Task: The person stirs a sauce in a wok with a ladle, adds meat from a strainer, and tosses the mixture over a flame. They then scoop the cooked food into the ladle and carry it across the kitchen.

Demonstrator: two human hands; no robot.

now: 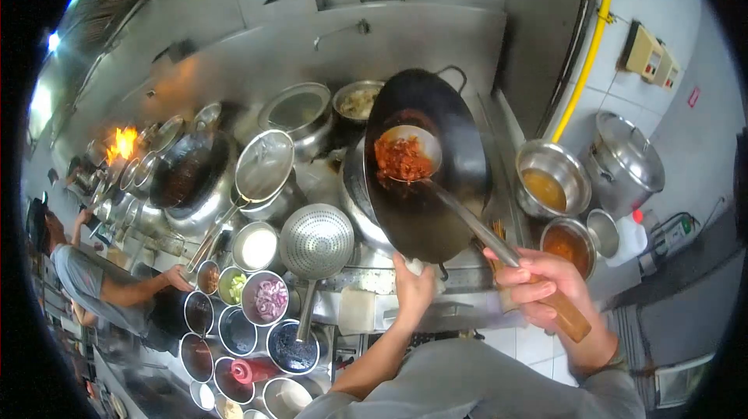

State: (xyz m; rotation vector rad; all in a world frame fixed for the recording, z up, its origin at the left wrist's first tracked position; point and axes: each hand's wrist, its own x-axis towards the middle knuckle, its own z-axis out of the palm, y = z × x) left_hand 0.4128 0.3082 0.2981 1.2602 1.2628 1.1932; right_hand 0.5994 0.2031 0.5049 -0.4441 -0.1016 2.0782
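My right hand (545, 290) is wrapped around the wooden handle of a long ladle (475, 220). The ladle's bowl lies inside a large black wok (460, 135) and is heaped with chopped food in red sauce (401, 156). The wok is tilted up on its side over the stove. At its near rim my left hand (414, 292) is closed, with a bit of pale cloth at its fingers. Left of the wok, a perforated skimmer (316, 241) rests with its handle pointing toward me.
Several small pots and bowls, one with chopped onion (270, 300), crowd the lower left, with a red squeeze bottle (253, 370) among them. At right stand a steel bowl of yellowish liquid (545, 185) and a lidded pot (627, 156). A co-worker (109, 283) stands left near flames (122, 144).
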